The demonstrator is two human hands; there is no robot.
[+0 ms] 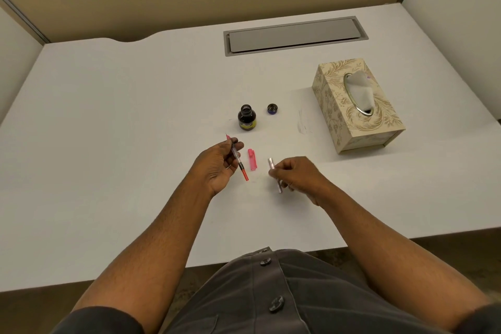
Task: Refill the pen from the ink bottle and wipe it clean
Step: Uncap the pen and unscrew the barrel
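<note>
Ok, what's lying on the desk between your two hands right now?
The pink pen cap lies on the desk between the left hand and the right hand, touching neither, as the head view shows.

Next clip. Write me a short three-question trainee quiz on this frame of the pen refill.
1. True or false: the ink bottle is open, its cap standing apart on the desk to its right.
2. Which hand holds the pen's inner part with the clear converter? A) left hand B) right hand C) neither
3. Fill in: the pink pen cap lies on the desk between the two ____.

Key
1. True.
2. A. The right hand holds the silvery barrel.
3. hands. The tissue box stands further right, a tissue sticking out.
</note>
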